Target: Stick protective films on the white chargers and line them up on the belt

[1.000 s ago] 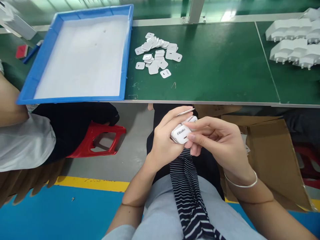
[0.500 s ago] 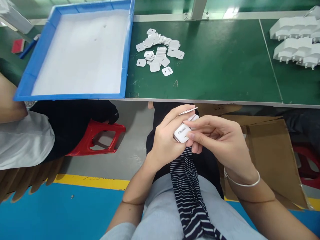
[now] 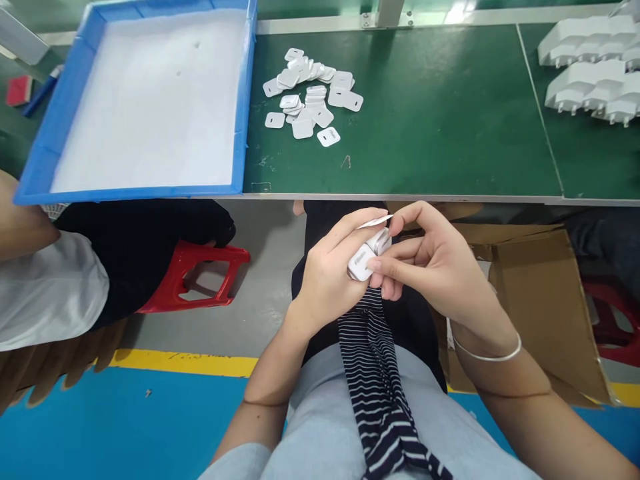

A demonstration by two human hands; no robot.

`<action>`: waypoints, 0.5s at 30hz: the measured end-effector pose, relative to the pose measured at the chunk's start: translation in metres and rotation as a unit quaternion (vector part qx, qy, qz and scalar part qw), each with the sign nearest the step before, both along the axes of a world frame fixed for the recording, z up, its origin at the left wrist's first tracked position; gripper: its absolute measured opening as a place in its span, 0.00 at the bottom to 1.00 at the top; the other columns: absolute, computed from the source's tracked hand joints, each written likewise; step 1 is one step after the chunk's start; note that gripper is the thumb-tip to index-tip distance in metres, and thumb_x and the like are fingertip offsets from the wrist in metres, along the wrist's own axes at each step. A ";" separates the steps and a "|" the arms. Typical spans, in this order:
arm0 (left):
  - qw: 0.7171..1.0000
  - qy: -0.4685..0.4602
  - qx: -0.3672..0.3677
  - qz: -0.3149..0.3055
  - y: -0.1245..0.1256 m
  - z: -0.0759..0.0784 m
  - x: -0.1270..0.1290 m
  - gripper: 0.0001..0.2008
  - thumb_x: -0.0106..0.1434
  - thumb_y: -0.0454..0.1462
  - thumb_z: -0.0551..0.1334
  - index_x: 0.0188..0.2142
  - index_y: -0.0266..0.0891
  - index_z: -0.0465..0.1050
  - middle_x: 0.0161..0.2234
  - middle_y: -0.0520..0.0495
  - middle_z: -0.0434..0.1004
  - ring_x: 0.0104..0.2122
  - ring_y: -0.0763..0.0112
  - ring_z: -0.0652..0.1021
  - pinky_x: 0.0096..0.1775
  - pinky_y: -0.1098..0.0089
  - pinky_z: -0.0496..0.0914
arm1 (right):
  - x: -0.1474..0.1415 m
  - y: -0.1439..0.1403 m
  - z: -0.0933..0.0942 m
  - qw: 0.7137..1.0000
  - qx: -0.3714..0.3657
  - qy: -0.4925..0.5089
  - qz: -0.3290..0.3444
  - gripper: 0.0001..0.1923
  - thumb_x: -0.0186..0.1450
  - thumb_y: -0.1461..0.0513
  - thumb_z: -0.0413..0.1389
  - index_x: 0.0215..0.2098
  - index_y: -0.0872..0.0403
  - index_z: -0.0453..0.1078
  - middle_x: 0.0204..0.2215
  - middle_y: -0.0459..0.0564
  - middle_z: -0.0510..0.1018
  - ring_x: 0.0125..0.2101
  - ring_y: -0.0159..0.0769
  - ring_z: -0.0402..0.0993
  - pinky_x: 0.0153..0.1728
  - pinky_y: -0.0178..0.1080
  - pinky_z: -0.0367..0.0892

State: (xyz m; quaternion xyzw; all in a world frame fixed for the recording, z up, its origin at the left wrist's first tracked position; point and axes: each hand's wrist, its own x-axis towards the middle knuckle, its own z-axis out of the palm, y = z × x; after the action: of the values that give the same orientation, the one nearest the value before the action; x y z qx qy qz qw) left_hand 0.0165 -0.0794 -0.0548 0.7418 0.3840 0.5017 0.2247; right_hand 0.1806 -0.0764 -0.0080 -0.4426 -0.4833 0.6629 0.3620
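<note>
In front of my lap, my left hand (image 3: 333, 263) wraps round small white slotted cover plates (image 3: 361, 263), their printed face turned up. A thin white plate (image 3: 375, 221) sticks out between its upper fingers. My right hand (image 3: 425, 257) meets it from the right, thumb pressed on the lower edge of the printed plate and other fingers partly behind it. Its index finger is bent near a second group of white plates (image 3: 380, 241), seen edge-on. How many plates lie in the grip is hidden. Similar loose plates (image 3: 305, 125) lie in a pile on the green table (image 3: 440, 120).
A blue tray (image 3: 239, 133) lined with white sheet stands at the table's left. White charger housings (image 3: 583, 87) with pins are lined up at the right. Below are a red stool (image 3: 200, 297), a cardboard box (image 3: 545, 307) and a seated person (image 3: 45, 280) at left.
My right index finger has lifted off the printed plate and now curls higher, near the second group. The thumb stays on the printed plate. The view has shifted slightly.
</note>
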 end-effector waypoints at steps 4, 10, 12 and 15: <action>1.000 0.004 0.004 -0.001 0.001 -0.001 0.000 0.15 0.67 0.30 0.64 0.54 0.36 0.75 0.55 0.37 0.78 0.56 0.61 0.79 0.55 0.61 0.77 | -0.001 0.002 0.000 1.000 -0.012 0.007 0.001 0.24 0.61 0.62 0.70 0.38 0.49 0.56 0.19 0.40 0.81 0.15 0.30 0.76 0.17 0.29 0.73; 1.000 0.002 -0.005 0.009 0.001 -0.002 0.001 0.15 0.67 0.31 0.64 0.53 0.39 0.75 0.55 0.39 0.79 0.55 0.61 0.80 0.54 0.60 0.78 | -0.002 0.003 0.000 1.000 -0.021 0.002 0.003 0.24 0.61 0.61 0.70 0.38 0.48 0.55 0.19 0.40 0.81 0.15 0.31 0.76 0.17 0.29 0.73; 1.000 0.000 -0.004 0.010 0.001 -0.002 0.001 0.15 0.67 0.31 0.65 0.53 0.38 0.76 0.55 0.38 0.79 0.54 0.61 0.80 0.54 0.60 0.78 | -0.002 0.003 0.000 1.000 -0.019 0.004 0.002 0.25 0.61 0.61 0.70 0.38 0.48 0.55 0.19 0.39 0.81 0.15 0.30 0.76 0.17 0.29 0.73; 1.000 -0.001 -0.007 0.009 0.000 -0.002 0.001 0.14 0.67 0.32 0.65 0.53 0.38 0.76 0.55 0.39 0.79 0.54 0.61 0.80 0.54 0.59 0.78 | -0.004 0.002 0.000 1.000 -0.014 -0.003 -0.006 0.24 0.61 0.60 0.70 0.38 0.48 0.56 0.19 0.39 0.81 0.15 0.31 0.75 0.16 0.30 0.73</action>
State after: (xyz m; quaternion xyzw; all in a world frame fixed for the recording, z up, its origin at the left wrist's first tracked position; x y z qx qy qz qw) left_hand 0.0176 -0.0790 -0.0568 0.7362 0.3943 0.5017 0.2254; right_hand 0.1771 -0.0746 -0.0078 -0.4528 -0.4720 0.6661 0.3584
